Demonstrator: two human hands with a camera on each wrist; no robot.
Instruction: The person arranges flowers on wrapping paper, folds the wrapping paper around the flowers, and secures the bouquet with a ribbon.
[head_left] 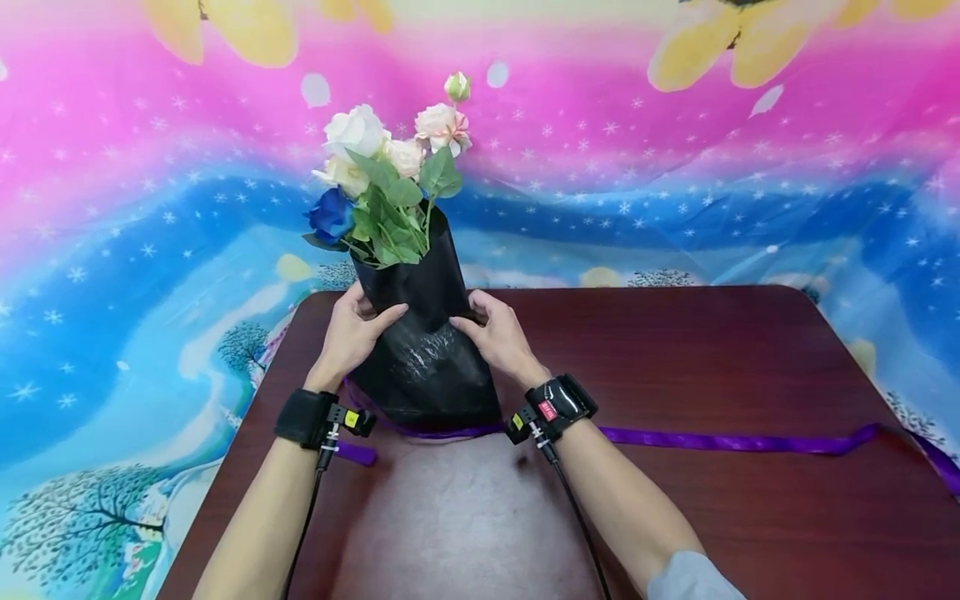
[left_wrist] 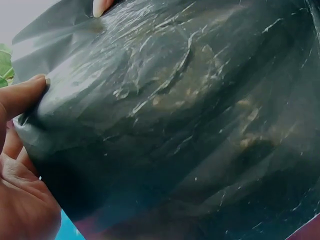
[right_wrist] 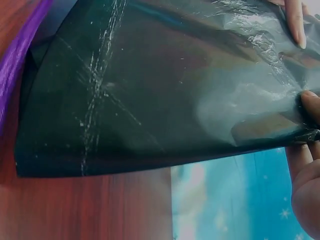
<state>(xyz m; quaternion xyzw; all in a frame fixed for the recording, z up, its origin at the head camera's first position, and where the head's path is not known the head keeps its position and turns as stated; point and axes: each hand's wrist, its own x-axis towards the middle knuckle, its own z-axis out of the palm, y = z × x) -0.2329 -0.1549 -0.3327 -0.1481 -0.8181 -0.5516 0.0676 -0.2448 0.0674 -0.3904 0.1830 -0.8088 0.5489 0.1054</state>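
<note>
A bouquet of white, pale pink and blue flowers (head_left: 356,132) with green leaves (head_left: 393,221) stands in a black wrapping sheet (head_left: 427,383), its blooms out of the top. My left hand (head_left: 351,335) grips the left edge of the wrap, thumb on the front and fingers behind. On the opposite edge my right hand (head_left: 502,337) pinches the wrap the same way. The left wrist view shows the creased, shiny black wrap (left_wrist: 165,125) near the left thumb (left_wrist: 30,92). In the right wrist view the right thumb (right_wrist: 312,105) presses the wrap's front. The stems are hidden inside.
A long purple ribbon (head_left: 712,440) runs across the brown table (head_left: 675,358), passing by the wrap's lower end and hanging over the right edge. A short ribbon end (head_left: 356,454) lies near the left wrist. Behind the table hangs a colourful printed cloth (head_left: 600,167).
</note>
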